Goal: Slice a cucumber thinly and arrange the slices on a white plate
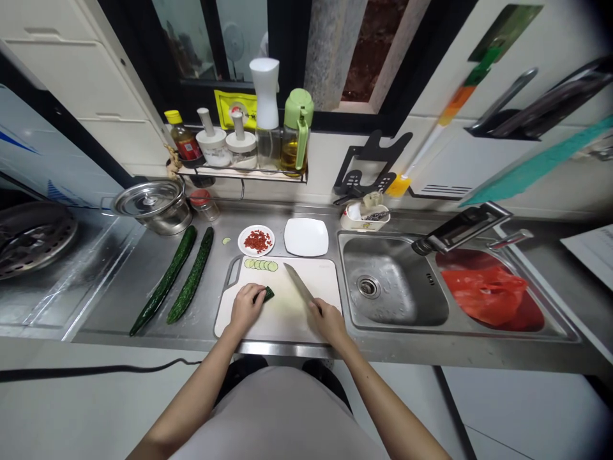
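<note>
My left hand (248,306) is closed over a short piece of cucumber (269,294) on the white cutting board (297,329). Part of that piece is hidden under my fingers. In my right hand (328,319) is the handle of a kitchen knife (297,282); its blade points up and left over the board, apart from the cucumber piece. Thin cucumber slices (261,264) lie in an overlapping row along the board's far edge. Beyond the board stand a small white plate of chopped red pieces (257,241) and a square white plate (306,237).
Two whole cucumbers (165,281) lie left of the board, and a lidded steel pot (156,204) stands behind them. To the right is a steel sink (397,306) with a red plastic bag (486,295) in its second basin. Bottles and jars fill a wall shelf (239,171).
</note>
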Action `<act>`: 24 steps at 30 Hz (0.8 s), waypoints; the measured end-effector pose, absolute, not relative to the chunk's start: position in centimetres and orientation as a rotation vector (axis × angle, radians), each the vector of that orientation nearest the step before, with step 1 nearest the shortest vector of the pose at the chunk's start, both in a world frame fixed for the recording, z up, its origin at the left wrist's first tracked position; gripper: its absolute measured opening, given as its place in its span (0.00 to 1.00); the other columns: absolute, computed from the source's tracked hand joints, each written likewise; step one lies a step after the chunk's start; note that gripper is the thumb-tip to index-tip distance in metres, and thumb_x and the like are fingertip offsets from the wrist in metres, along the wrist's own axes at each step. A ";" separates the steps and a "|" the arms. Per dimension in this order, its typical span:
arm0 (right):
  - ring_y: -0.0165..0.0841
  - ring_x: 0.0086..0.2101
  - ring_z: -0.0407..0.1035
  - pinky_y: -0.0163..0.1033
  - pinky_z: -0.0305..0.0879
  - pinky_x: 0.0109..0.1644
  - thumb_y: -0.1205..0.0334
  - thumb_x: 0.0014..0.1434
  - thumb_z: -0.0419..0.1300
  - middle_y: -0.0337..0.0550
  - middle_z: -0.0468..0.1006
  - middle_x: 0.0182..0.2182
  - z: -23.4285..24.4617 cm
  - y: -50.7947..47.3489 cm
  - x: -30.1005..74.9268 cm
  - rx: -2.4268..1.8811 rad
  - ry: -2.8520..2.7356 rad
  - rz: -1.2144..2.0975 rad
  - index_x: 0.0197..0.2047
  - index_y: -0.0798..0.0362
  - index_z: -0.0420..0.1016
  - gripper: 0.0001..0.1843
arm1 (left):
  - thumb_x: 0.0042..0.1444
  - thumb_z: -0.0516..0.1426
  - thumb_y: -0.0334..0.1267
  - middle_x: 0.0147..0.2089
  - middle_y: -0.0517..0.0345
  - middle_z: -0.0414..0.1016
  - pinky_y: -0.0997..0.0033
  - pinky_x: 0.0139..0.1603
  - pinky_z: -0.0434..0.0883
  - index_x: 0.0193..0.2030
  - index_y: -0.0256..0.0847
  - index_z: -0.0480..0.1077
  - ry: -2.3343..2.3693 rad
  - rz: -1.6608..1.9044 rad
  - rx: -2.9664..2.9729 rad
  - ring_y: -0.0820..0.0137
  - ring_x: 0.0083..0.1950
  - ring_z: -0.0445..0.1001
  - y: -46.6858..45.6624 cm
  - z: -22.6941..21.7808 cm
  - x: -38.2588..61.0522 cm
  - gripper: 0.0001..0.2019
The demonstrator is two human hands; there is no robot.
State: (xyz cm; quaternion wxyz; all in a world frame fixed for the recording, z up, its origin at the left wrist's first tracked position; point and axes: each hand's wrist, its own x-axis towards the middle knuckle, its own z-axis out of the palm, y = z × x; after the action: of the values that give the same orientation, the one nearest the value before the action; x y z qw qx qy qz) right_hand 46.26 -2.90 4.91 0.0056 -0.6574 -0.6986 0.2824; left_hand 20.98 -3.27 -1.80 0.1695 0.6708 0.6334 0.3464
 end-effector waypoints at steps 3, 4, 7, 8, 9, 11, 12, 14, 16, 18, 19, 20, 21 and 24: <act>0.33 0.35 0.70 0.34 0.50 0.33 0.55 0.68 0.43 0.42 0.78 0.33 5.0 -2.9 45.4 -2.005 -2.276 0.912 0.42 0.51 0.73 0.19 | 0.62 0.51 0.42 0.43 0.53 0.77 0.61 0.50 0.71 0.43 0.45 0.75 1.790 0.980 1.898 0.65 0.46 0.73 -3.5 -2.2 21.2 0.12; 0.33 0.35 0.70 0.34 0.49 0.33 0.55 0.68 0.42 0.42 0.78 0.33 5.1 -2.9 45.1 -1.996 -2.299 0.921 0.42 0.51 0.73 0.19 | 0.62 0.51 0.42 0.43 0.53 0.77 0.61 0.50 0.71 0.43 0.45 0.75 1.785 0.981 1.891 0.65 0.46 0.73 -3.5 -2.3 21.2 0.12; 0.34 0.36 0.70 0.35 0.49 0.33 0.55 0.68 0.41 0.44 0.78 0.34 5.4 -2.7 44.1 -1.994 -2.351 0.957 0.42 0.53 0.72 0.20 | 0.62 0.51 0.43 0.44 0.54 0.77 0.60 0.51 0.71 0.46 0.46 0.75 1.752 0.989 1.890 0.65 0.47 0.74 -3.7 -2.6 21.2 0.13; 0.34 0.36 0.70 0.35 0.49 0.33 0.55 0.68 0.41 0.44 0.78 0.35 5.6 -2.6 43.8 -1.990 -2.368 0.968 0.42 0.53 0.71 0.20 | 0.62 0.51 0.42 0.45 0.54 0.78 0.60 0.51 0.71 0.46 0.46 0.75 1.737 0.992 1.897 0.65 0.47 0.74 -3.7 -2.7 21.2 0.13; 0.34 0.36 0.70 0.35 0.49 0.33 0.56 0.68 0.41 0.45 0.78 0.35 5.7 -2.6 43.5 -1.979 -2.387 0.973 0.43 0.53 0.71 0.19 | 0.62 0.52 0.42 0.45 0.54 0.78 0.60 0.51 0.71 0.47 0.47 0.75 1.725 0.995 1.905 0.65 0.47 0.74 -3.7 -2.7 21.3 0.13; 0.34 0.36 0.70 0.35 0.50 0.33 0.57 0.68 0.40 0.45 0.78 0.36 6.0 -2.6 43.0 -1.948 -2.425 0.955 0.47 0.53 0.69 0.18 | 0.61 0.52 0.42 0.44 0.55 0.78 0.61 0.51 0.71 0.46 0.47 0.76 1.720 1.009 1.916 0.66 0.47 0.74 -3.8 -2.8 21.3 0.13; 0.35 0.36 0.71 0.35 0.51 0.33 0.57 0.68 0.41 0.45 0.78 0.36 6.1 -2.6 42.7 -1.937 -2.443 0.931 0.49 0.53 0.67 0.17 | 0.61 0.52 0.42 0.44 0.55 0.78 0.61 0.51 0.71 0.46 0.47 0.76 1.724 1.018 1.918 0.66 0.47 0.74 -3.8 -2.8 21.4 0.12; 0.36 0.36 0.71 0.36 0.53 0.34 0.58 0.68 0.41 0.46 0.78 0.37 6.3 -2.8 42.2 -1.927 -2.480 0.887 0.51 0.53 0.65 0.17 | 0.62 0.52 0.42 0.44 0.55 0.78 0.63 0.50 0.71 0.45 0.46 0.76 1.730 1.036 1.924 0.67 0.47 0.73 -3.8 -2.9 21.5 0.12; 0.37 0.37 0.71 0.36 0.55 0.35 0.59 0.67 0.41 0.48 0.78 0.37 6.6 -2.9 41.7 -1.925 -2.524 0.862 0.52 0.53 0.64 0.17 | 0.61 0.52 0.42 0.43 0.55 0.77 0.63 0.50 0.71 0.44 0.46 0.76 1.729 1.050 1.936 0.67 0.47 0.73 -3.9 -2.9 21.6 0.12; 0.37 0.37 0.72 0.37 0.56 0.36 0.60 0.67 0.41 0.49 0.78 0.37 6.9 -3.0 41.3 -1.921 -2.570 0.856 0.52 0.53 0.64 0.16 | 0.61 0.52 0.42 0.43 0.54 0.77 0.63 0.50 0.71 0.44 0.46 0.76 1.727 1.057 1.945 0.67 0.47 0.73 -3.9 -3.0 21.6 0.12; 0.37 0.38 0.72 0.37 0.57 0.37 0.60 0.67 0.41 0.49 0.78 0.37 7.0 -3.1 41.0 -1.919 -2.589 0.860 0.52 0.53 0.64 0.16 | 0.62 0.52 0.41 0.43 0.54 0.77 0.63 0.50 0.71 0.44 0.45 0.76 1.728 1.060 1.946 0.67 0.47 0.73 -4.0 -3.0 21.7 0.12; 0.37 0.38 0.72 0.37 0.58 0.37 0.60 0.67 0.41 0.49 0.78 0.37 7.1 -3.2 40.8 -1.919 -2.603 0.861 0.51 0.54 0.64 0.16 | 0.62 0.52 0.41 0.44 0.54 0.77 0.63 0.50 0.71 0.44 0.45 0.76 1.729 1.061 1.946 0.67 0.47 0.73 -4.0 -3.1 21.7 0.12; 0.37 0.38 0.72 0.37 0.59 0.38 0.60 0.67 0.41 0.50 0.78 0.36 7.2 -3.2 40.7 -1.919 -2.612 0.861 0.51 0.54 0.64 0.16 | 0.61 0.52 0.41 0.44 0.54 0.77 0.63 0.50 0.71 0.44 0.45 0.76 1.729 1.061 1.947 0.67 0.47 0.73 -4.0 -3.1 21.7 0.12; 0.38 0.39 0.72 0.38 0.60 0.38 0.61 0.67 0.42 0.50 0.77 0.36 7.2 -3.4 40.3 -1.909 -2.634 0.857 0.50 0.55 0.64 0.15 | 0.61 0.53 0.42 0.44 0.53 0.76 0.63 0.50 0.71 0.45 0.45 0.75 1.728 1.060 1.952 0.67 0.47 0.72 -4.1 -3.0 21.8 0.12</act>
State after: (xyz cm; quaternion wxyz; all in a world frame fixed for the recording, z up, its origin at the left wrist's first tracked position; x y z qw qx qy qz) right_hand 40.25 -3.43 7.24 -0.1111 -0.5640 -0.7780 0.2533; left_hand 21.79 -4.08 -3.04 0.1630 0.6844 0.6058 0.3716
